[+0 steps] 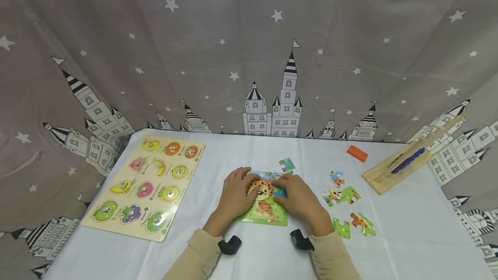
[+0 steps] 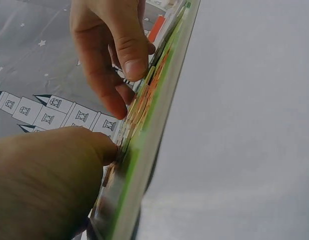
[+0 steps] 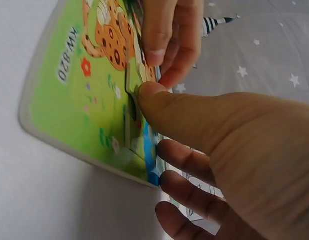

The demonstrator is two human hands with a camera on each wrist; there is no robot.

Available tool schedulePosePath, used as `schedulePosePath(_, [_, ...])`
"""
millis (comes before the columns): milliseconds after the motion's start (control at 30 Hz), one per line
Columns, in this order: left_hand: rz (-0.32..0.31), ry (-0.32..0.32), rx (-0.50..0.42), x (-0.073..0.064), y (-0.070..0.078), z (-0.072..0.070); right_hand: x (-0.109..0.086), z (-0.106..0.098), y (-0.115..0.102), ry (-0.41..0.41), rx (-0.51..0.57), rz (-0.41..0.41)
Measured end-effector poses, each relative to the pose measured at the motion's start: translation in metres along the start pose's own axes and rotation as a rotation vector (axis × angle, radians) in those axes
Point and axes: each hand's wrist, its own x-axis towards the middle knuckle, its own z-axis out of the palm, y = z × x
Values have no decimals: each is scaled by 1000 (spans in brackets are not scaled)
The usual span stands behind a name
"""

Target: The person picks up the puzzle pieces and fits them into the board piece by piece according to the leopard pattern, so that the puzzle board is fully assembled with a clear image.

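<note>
A jigsaw board (image 1: pixel 253 218) with a spotted leopard picture and a green lower border lies flat on the white table. My left hand (image 1: pixel 236 193) rests on its left side, thumb tip touching the picture near the leopard's head. From the right, my right hand (image 1: pixel 298 195) reaches over the upper corner, its thumb (image 3: pixel 153 92) pressing at the edge of a puzzle piece (image 3: pixel 133 102) whose rim stands slightly proud. The other fingers of that hand spread along the board's far side. Just beyond the board lies a loose blue-and-green puzzle piece (image 1: pixel 287 165).
Several loose puzzle pieces (image 1: pixel 351 194) lie to the right. Behind them are an orange block (image 1: pixel 357 153) and a wooden stand (image 1: pixel 383 179) with a blue strip. A fruit peg board (image 1: pixel 153 180) covers the left side. A castle-print curtain (image 1: pixel 218 68) hangs behind the table.
</note>
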Motion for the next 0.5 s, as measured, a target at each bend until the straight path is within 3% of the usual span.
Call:
schedulePosePath(133, [2,1,4,0,2,-1,0,0,0,-16,19,-25])
schedulePosePath(367, [22,-6,6,-1,3,-2,-2,-4,3,-29,56,14])
schedulePosePath(500, [52,-59,29,-2,0,-3,-2,-4,4,-14,68,-1])
